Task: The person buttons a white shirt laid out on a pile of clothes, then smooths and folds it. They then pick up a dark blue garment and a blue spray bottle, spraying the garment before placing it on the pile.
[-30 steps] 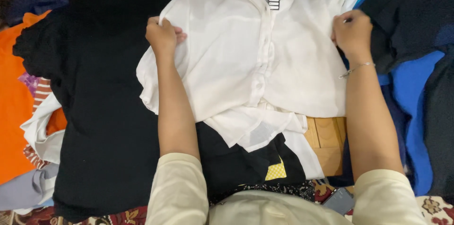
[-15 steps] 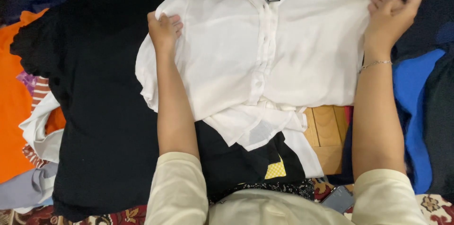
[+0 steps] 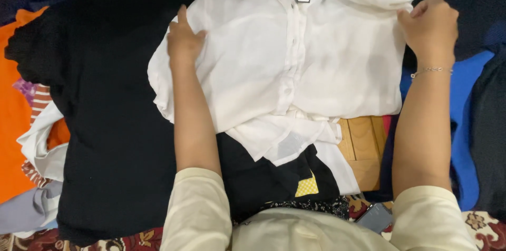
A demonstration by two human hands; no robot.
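Two cream sleeves frame the near edge of the view, and between them a dark phone (image 3: 375,217) lies beside a patterned red rug (image 3: 142,240). Just beyond, a black garment with a yellow patch (image 3: 307,186) sits under the hem of a white shirt (image 3: 274,71), with a strip of wooden floor (image 3: 363,145) showing to its right. The white shirt lies face up, buttons down the middle, over a large black garment (image 3: 105,124) that covers the left of the pile.

Since a second ago both hands have changed. The left hand (image 3: 184,42) was closed on the shirt's left edge; now it lies flat, fingers together, pressing on the left shoulder. The right hand (image 3: 429,27) (a thin bracelet (image 3: 431,70) at the wrist) was reaching out past the far right corner half a second ago and now rests palm down on the shirt's right edge, fingers loosely curled, the sleeve bunched just beyond it. The sleeve seems drawn in and the cloth smoothed, so the shirt looks nearer to being laid flat.

Farther off, orange fabric (image 3: 16,124) and blue fabric (image 3: 464,135) flank the pile.
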